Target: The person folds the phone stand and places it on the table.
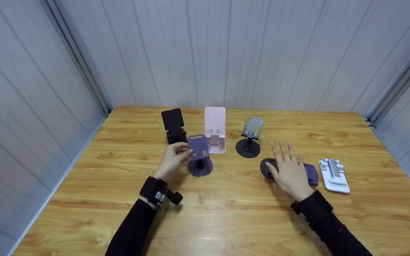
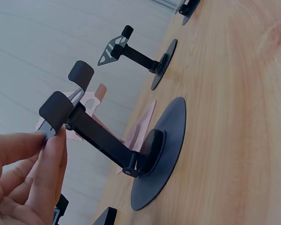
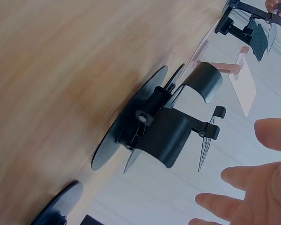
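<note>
The left hand (image 1: 174,156) pinches the edge of the upright purple stand (image 1: 198,147) on the table (image 1: 226,213); adjusting its tilt seems the step in hand. Rightward, the right hand (image 1: 290,176) is spread over a folded stand (image 1: 312,175); lifting that would call for a closing grasp.

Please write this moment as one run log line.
left hand: pinches upright purple stand | right hand: fingers straight, over folded purple stand | back: black stand, pink stand, grey stand | rightmost: white stand

We see soft light, faint shadows, pale glare toward the near edge of the counter (image 1: 208,217), and softened wrist views.
</note>
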Demonstrator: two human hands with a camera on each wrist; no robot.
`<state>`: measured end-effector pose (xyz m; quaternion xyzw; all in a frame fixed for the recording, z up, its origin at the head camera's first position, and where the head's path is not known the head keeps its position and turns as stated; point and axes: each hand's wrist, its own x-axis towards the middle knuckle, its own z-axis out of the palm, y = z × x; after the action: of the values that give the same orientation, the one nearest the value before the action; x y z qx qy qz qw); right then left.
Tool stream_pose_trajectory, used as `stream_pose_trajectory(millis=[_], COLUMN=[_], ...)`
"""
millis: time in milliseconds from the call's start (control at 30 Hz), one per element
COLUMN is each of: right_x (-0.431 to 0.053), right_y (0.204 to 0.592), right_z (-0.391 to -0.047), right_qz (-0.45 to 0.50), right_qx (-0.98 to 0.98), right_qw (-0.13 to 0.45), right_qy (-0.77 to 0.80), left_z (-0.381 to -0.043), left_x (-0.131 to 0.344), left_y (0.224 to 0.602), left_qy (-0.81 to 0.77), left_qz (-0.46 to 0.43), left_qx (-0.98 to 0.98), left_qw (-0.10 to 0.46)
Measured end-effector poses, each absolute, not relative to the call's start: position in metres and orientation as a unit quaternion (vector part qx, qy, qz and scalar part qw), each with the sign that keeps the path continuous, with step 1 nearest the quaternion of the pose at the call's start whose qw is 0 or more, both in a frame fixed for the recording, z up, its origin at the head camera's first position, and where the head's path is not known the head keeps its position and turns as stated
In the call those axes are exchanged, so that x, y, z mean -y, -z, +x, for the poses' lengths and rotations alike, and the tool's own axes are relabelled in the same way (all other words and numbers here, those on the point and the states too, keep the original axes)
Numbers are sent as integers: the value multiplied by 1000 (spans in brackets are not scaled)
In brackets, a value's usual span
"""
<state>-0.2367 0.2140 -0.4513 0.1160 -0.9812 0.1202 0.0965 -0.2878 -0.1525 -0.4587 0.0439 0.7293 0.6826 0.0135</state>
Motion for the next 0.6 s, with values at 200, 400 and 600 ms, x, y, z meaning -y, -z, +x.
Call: stream_pose_trajectory(millis=[200, 400, 600], right_x=[-210, -204, -195], right_y=[451, 449, 443], right_z=[-236, -236, -238], right_qz=[120, 130, 160], right_qx=[980, 978, 969], right_qw=[96, 85, 84], right_qy=[-126, -140, -166], left_z=[-283, -274, -267], left_x=[148, 134, 113], left_y=[452, 440, 423], left_qy=[-690, -701, -689], left_qz=[31, 53, 100], left_qx=[-723, -711, -717], left_qw=[-5, -23, -28])
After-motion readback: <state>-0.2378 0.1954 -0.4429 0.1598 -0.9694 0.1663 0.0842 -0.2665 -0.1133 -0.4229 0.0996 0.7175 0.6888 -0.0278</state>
